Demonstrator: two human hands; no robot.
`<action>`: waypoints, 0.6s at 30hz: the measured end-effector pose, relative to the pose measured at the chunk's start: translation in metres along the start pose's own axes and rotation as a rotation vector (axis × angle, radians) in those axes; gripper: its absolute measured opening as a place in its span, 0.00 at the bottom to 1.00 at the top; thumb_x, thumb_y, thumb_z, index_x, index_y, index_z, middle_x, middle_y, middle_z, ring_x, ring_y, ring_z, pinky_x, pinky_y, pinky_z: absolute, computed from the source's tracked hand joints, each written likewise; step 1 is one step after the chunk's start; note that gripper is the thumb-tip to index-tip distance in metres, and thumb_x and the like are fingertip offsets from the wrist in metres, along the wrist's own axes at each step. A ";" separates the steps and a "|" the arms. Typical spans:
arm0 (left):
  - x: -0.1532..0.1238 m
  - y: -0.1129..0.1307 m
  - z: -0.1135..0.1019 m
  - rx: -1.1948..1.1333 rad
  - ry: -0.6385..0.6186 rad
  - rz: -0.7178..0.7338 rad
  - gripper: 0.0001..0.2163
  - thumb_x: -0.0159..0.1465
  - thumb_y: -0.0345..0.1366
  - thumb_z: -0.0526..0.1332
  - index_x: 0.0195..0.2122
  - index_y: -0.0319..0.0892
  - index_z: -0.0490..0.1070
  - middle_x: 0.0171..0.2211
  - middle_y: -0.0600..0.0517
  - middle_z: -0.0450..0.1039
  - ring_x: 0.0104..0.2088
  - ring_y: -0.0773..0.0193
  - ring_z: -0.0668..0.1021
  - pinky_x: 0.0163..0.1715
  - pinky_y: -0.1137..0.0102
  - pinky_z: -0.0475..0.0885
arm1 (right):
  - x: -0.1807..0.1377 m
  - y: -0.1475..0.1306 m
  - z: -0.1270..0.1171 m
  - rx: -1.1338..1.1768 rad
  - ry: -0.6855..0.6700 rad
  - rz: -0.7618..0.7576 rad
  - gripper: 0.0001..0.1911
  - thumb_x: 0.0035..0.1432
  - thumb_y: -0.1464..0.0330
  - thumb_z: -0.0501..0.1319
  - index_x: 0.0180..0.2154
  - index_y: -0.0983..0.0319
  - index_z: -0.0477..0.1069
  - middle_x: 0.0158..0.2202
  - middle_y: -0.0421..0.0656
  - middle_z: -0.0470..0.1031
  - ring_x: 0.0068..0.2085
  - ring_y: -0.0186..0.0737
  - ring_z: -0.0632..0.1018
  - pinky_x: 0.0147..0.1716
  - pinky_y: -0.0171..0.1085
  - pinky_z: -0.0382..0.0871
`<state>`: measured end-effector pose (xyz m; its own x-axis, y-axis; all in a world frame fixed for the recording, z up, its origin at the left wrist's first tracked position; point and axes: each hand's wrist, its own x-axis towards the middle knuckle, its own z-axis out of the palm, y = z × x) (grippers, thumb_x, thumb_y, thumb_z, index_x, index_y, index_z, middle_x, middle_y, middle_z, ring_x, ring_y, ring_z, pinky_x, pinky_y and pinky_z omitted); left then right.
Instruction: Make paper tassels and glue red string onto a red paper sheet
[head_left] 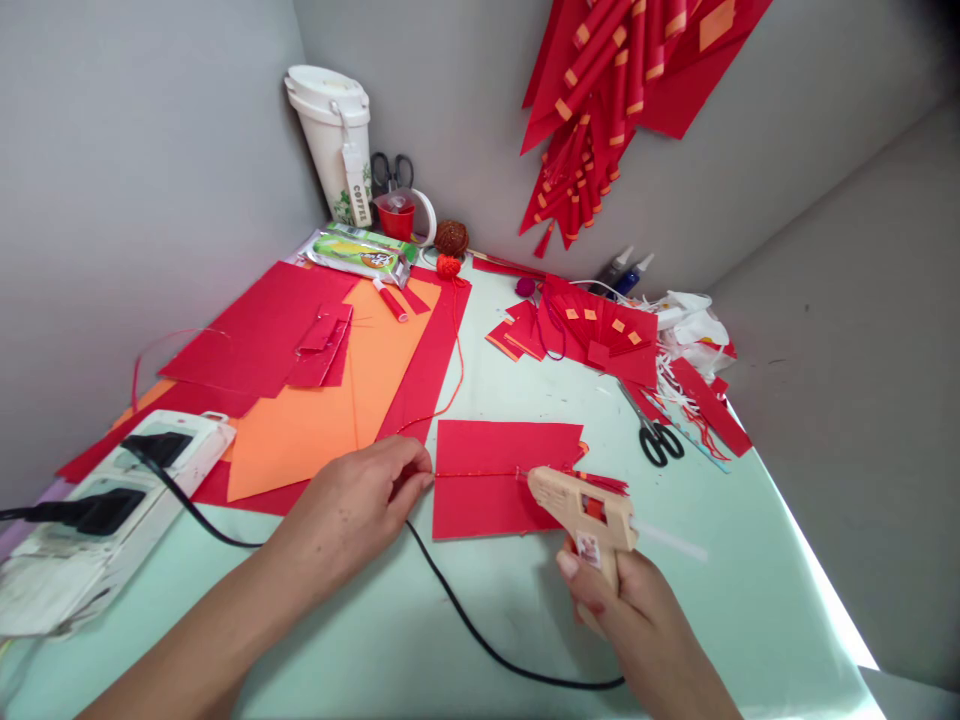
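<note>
My right hand (619,600) is wrapped round the handle of a cream hot glue gun (562,497), with a clear glue stick (671,540) poking from its back. The gun's nozzle is at a red cord (472,474) laid across a red sheet of card (495,510). At the card's left edge, my left hand (367,490) pinches the cord between thumb and fingers. The cord runs back to a small red yarn ball (448,266). A red tassel (604,484) with an orange band shows at the card's right side, partly behind the gun.
A white power strip (172,450) with black plugs lies at left; a black cable (480,635) crosses the front. Orange paper (300,430) and red sheets (255,320) cover the back left. Black-handled scissors (660,443) lie at right. A white coffee cup (322,130) stands in the corner.
</note>
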<state>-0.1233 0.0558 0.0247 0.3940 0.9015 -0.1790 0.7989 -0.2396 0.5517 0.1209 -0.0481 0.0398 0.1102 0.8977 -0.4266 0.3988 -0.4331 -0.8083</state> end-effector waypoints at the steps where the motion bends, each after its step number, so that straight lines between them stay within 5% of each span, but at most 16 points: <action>1: 0.000 0.001 -0.001 0.000 -0.002 0.000 0.09 0.66 0.38 0.51 0.34 0.45 0.68 0.29 0.55 0.74 0.29 0.62 0.75 0.30 0.70 0.64 | 0.001 -0.001 0.001 0.001 0.009 -0.009 0.20 0.60 0.53 0.56 0.24 0.60 0.68 0.20 0.38 0.65 0.25 0.39 0.69 0.26 0.36 0.66; 18: 0.000 0.002 -0.002 -0.007 -0.014 -0.012 0.08 0.66 0.38 0.51 0.34 0.45 0.68 0.31 0.53 0.74 0.31 0.60 0.75 0.31 0.69 0.65 | 0.011 -0.020 0.005 -0.073 -0.056 -0.020 0.24 0.61 0.53 0.56 0.18 0.59 0.65 0.17 0.39 0.64 0.25 0.40 0.71 0.29 0.36 0.68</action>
<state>-0.1221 0.0561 0.0274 0.3906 0.8992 -0.1971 0.8003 -0.2259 0.5555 0.1094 -0.0300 0.0495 0.0517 0.8993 -0.4342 0.4659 -0.4063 -0.7861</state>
